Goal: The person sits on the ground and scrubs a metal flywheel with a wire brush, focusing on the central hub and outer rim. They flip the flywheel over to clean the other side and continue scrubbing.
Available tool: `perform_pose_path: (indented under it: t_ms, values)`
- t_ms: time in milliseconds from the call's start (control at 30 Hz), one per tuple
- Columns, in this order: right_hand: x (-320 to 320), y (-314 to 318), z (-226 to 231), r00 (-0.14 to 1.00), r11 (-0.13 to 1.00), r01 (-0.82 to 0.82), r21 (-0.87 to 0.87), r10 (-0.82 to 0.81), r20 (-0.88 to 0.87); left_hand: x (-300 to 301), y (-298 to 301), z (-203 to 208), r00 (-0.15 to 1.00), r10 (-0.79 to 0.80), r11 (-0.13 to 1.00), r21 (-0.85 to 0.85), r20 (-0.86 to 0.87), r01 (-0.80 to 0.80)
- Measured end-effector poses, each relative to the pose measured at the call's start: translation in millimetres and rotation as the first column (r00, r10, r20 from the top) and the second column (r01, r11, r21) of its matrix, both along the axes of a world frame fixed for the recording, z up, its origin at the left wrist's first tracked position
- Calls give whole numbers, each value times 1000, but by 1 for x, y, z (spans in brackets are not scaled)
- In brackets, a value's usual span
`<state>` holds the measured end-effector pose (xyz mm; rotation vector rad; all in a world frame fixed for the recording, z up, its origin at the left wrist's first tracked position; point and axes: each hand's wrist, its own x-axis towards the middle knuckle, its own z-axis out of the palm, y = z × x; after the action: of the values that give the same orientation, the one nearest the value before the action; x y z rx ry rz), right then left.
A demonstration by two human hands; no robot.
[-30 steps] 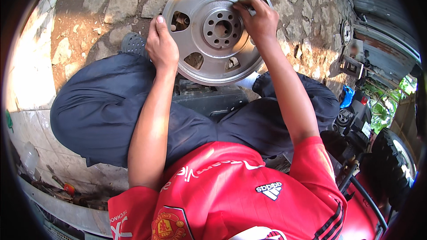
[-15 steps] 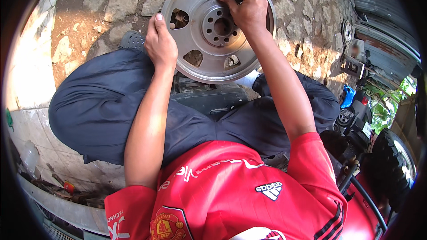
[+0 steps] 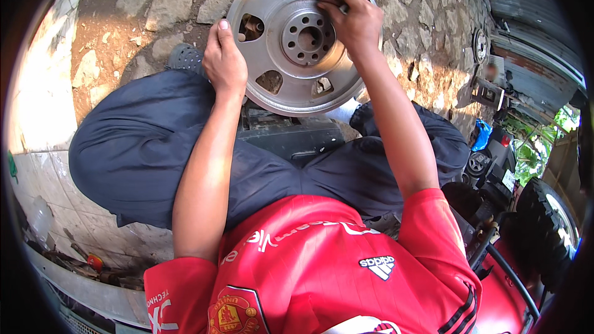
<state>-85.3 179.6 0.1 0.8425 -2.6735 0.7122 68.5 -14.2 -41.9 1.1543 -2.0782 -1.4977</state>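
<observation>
A round grey metal wheel rim (image 3: pixel 267 54) stands tilted in front of me, with cut-out windows around its face and a ring of small bolt holes about the centre hole. My left hand (image 3: pixel 224 62) grips its left edge, thumb pointing up along the lip and the other fingers partly hidden. Over the upper right of the disc, my right hand (image 3: pixel 359 20) is closed in a pinch, fingertips against the metal. Whatever sits between those fingers is dark and too hidden to name. Brownish staining shows on the face near that hand.
Below the rim, a dark boxy object (image 3: pixel 291 139) lies between my legs. Stone paving (image 3: pixel 173 3) spreads beyond. Corrugated metal sheets (image 3: pixel 532 43), a small wheel (image 3: pixel 480 45), a blue plastic bag (image 3: pixel 482 134) and a knobby black tyre (image 3: pixel 544 229) stand along the right side.
My right hand has slid a little right and down across the rim's face, its fingers still pinched. The rim has shifted very slightly; my left hand keeps its hold.
</observation>
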Motion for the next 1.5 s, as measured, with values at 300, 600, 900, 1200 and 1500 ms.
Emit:
perform_pose_path:
  t_ms: [300,600,900,1200,1500]
  values:
    - [-6,-15,-3,994,993,-70,-90,77,76,0,5,4,1000,1,1000,20,21,-1]
    - [-3,21,1,997,999,38,30,-40,66,-2,3,6,1000,-14,999,52,8,13]
    - [0,30,-1,998,1000,6,-18,-5,55,0,2,7,999,-32,996,84,22,30]
    - [0,-15,-1,997,1000,-2,-18,4,77,0,-2,2,1000,-18,998,58,17,17]
    - [3,-15,-3,977,977,123,-172,-89,193,-4,2,5,1000,-16,999,51,23,15]
